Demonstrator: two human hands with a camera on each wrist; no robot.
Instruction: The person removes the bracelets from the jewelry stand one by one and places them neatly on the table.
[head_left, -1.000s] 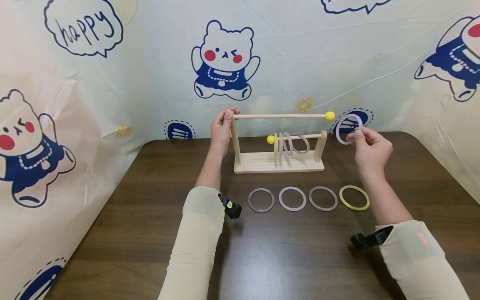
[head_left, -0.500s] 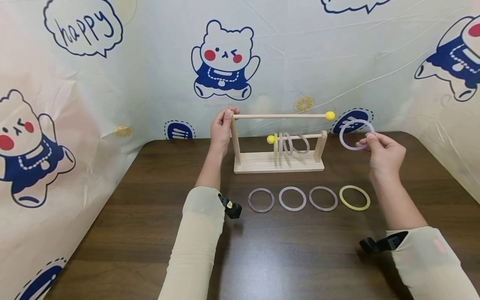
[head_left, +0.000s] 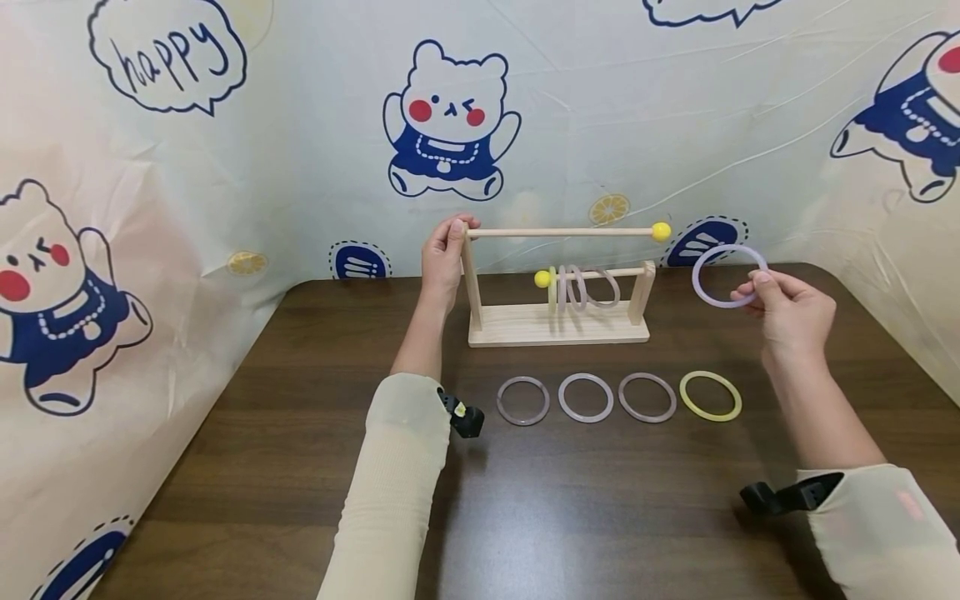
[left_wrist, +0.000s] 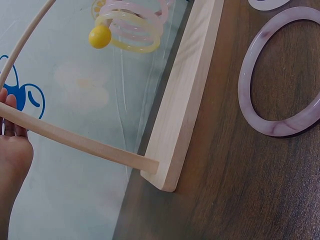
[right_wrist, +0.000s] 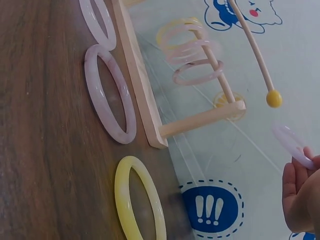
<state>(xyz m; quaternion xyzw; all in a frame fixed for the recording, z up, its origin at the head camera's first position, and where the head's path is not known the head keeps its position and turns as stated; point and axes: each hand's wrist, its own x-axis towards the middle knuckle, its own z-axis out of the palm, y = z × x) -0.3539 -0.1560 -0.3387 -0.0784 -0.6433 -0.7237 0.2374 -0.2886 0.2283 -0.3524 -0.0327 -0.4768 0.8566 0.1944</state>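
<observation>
A pale wooden rack (head_left: 558, 325) stands at the back of the table, with a long upper rod and a shorter lower rod, each tipped by a yellow ball. My left hand (head_left: 442, 254) grips the top of its left post. Between thumb and fingers my right hand (head_left: 797, 321) pinches a lavender bangle (head_left: 701, 287), held in the air right of the upper rod's yellow ball (head_left: 661, 232) and apart from it. Several bangles, one a yellow bangle (head_left: 552, 290), hang on the lower rod (head_left: 626, 272). The upper rod (head_left: 562, 232) carries no bangle.
In front of the rack lies a row of bangles: a greyish bangle (head_left: 501, 402), a whitish bangle (head_left: 562, 398), a mauve bangle (left_wrist: 247, 75) and a yellow bangle (right_wrist: 122, 192). A printed cloth (head_left: 315, 150) hangs behind the dark wooden table (head_left: 570, 517).
My right hand has moved right and slightly down with the lavender bangle, away from the upper rod's ball. The left hand and the rack have stayed in place.
</observation>
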